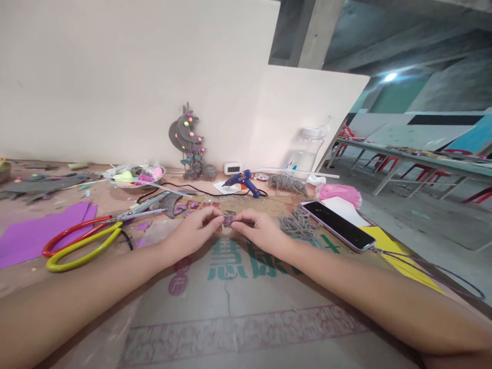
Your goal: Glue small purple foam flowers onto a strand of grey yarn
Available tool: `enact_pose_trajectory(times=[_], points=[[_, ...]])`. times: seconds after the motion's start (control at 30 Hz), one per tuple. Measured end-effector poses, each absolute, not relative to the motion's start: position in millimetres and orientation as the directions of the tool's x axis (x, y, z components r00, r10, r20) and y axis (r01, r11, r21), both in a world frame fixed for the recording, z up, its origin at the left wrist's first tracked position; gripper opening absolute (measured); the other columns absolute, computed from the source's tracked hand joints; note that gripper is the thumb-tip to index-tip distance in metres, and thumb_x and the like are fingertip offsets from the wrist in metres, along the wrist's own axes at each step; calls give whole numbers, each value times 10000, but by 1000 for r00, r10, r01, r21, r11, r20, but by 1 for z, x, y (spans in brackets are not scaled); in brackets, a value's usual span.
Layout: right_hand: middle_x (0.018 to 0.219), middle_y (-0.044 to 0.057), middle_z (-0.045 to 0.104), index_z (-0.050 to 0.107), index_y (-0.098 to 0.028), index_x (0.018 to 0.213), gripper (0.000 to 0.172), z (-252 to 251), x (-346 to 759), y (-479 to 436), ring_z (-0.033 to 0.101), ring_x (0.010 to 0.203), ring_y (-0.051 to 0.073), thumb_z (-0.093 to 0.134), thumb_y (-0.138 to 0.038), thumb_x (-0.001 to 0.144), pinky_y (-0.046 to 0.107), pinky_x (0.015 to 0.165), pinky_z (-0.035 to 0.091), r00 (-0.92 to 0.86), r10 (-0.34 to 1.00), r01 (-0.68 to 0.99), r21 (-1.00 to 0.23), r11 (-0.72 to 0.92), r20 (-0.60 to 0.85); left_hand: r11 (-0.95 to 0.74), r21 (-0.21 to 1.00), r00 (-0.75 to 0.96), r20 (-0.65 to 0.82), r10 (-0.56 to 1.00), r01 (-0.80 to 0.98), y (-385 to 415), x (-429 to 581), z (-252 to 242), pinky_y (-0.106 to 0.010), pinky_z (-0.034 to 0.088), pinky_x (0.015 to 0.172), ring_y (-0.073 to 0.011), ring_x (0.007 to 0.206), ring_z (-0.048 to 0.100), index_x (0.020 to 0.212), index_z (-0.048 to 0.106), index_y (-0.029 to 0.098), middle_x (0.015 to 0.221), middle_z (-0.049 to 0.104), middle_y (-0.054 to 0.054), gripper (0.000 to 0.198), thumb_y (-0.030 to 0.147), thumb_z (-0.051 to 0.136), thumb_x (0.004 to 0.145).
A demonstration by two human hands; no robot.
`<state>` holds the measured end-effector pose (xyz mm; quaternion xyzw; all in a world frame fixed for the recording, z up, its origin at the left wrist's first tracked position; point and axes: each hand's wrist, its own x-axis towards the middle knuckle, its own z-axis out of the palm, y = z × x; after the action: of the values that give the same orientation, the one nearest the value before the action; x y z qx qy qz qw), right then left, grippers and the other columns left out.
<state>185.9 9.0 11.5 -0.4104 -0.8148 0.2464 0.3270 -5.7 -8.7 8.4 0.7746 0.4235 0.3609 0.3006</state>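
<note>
Over the printed cardboard [184, 328], my left hand [202, 228] and my right hand [255, 230] meet, both closed. Between their fingertips is a small grey felt piece with a purple spot [228, 220]; fingers cover part of it, so its exact shape is unclear. Just beyond my left hand lie small purple pieces [180, 209] and a grey felt crescent [169, 203]. A loose bundle of grey yarn [298, 224] rests to the right of my right hand.
Scissors with red and yellow handles [86, 246] and purple sheets [42, 233] lie left. Behind are a blue glue gun [243, 180], a decorated grey moon hanging [187, 133] and a water bottle [305, 149]. A phone [338, 224] lies right.
</note>
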Motion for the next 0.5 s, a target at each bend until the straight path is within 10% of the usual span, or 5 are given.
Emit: enact_pose_trajectory(times=[0.5], points=[[793, 27, 659, 645, -162, 898, 271, 10, 189, 11, 595, 742, 136, 449, -349, 884, 245, 674, 451, -479, 817, 417, -736, 533, 321, -450, 730, 418, 245, 875, 514, -6, -6, 6, -242, 366, 577, -139, 645, 513, 736, 563, 167, 681, 574, 7, 235, 335, 445, 849]])
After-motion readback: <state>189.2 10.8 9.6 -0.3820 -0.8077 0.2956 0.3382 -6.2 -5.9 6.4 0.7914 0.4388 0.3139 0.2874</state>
